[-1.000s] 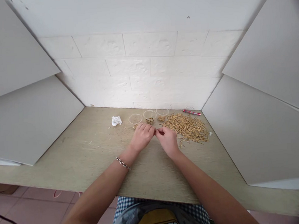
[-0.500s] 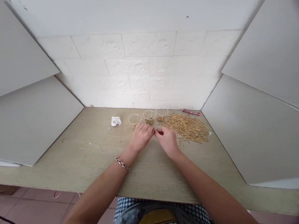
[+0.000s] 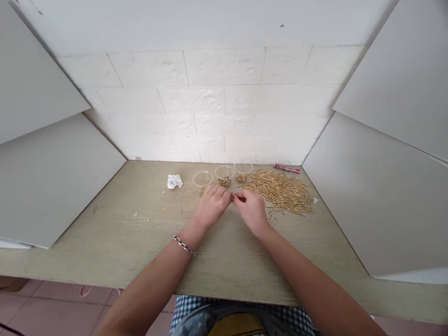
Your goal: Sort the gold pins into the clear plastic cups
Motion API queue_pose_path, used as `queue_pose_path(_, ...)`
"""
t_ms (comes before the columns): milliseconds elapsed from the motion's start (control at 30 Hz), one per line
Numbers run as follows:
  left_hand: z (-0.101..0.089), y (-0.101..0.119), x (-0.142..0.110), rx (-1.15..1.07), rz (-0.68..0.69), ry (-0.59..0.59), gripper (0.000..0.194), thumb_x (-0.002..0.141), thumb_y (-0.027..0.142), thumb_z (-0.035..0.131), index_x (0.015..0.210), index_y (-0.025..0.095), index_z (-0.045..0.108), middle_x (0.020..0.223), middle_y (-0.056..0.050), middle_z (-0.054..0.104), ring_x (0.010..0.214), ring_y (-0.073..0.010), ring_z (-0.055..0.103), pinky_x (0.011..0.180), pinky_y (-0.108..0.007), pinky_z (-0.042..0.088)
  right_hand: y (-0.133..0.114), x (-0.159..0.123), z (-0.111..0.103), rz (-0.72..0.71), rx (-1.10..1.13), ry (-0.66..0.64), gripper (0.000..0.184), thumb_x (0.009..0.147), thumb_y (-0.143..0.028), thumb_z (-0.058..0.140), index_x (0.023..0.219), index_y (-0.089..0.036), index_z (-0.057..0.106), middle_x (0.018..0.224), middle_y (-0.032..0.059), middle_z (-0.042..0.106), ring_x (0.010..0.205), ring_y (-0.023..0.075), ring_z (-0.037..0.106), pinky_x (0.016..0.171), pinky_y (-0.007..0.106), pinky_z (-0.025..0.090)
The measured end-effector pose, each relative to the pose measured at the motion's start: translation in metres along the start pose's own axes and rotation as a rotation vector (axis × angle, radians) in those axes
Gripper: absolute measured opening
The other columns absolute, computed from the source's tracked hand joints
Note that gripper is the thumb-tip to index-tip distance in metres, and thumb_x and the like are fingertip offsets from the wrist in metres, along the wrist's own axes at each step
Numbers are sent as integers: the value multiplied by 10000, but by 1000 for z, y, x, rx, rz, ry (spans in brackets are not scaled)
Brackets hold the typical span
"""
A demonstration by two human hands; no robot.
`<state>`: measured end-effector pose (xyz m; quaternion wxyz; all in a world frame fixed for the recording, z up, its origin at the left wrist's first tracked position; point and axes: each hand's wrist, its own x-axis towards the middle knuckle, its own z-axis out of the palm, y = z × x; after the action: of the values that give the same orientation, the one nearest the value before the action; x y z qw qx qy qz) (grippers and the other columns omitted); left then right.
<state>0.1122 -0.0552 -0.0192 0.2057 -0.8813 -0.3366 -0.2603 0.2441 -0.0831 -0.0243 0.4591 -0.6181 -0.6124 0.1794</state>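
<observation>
My left hand (image 3: 213,204) is closed, its fingertips meeting those of my right hand (image 3: 250,210) over the middle of the table. The right thumb and forefinger are pinched together. Whatever sits between the fingertips is too small to make out. Just right of my right hand spreads a pile of thin brass-coloured pins (image 3: 281,192). Beyond the hands stand three clear round cups, the left cup (image 3: 202,178), the middle cup (image 3: 225,172) and the right cup (image 3: 243,167). Small gold-coloured parts (image 3: 241,178) show in the right one; the left cup's lower part is partly hidden by my left hand.
Crumpled white tissue (image 3: 175,181) lies left of the cups. A red patterned tube (image 3: 287,168) rests at the back right near the wall. Grey panels (image 3: 402,191) flank the wooden table (image 3: 113,232) on both sides, and a white brick-patterned wall (image 3: 204,97) closes the back.
Both hands stay together in nearly the same place and pose. The whole view has shifted very slightly; nothing else visibly differs.
</observation>
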Motion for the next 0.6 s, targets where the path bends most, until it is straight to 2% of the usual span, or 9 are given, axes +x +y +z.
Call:
queue_pose_path(267, 2, 2, -1, -17, 4, -5, 202, 855, 245, 392, 777, 137, 544, 701, -52, 550, 686, -159, 485, 638, -292, 335, 1, 2, 0, 32, 15, -5, 172, 695, -267, 497, 640, -160, 620, 635, 31, 638, 588, 145, 557, 602, 261, 391)
queue_pose_path(600, 8, 0, -2, -65, -66, 23, 226, 854, 240, 390, 747, 144, 565, 672, -46, 552, 685, -151, 495, 643, -290, 343, -2, 0, 0, 13, -2, -20, 175, 692, -258, 491, 598, -170, 610, 606, 19, 627, 563, 136, 548, 583, 251, 388)
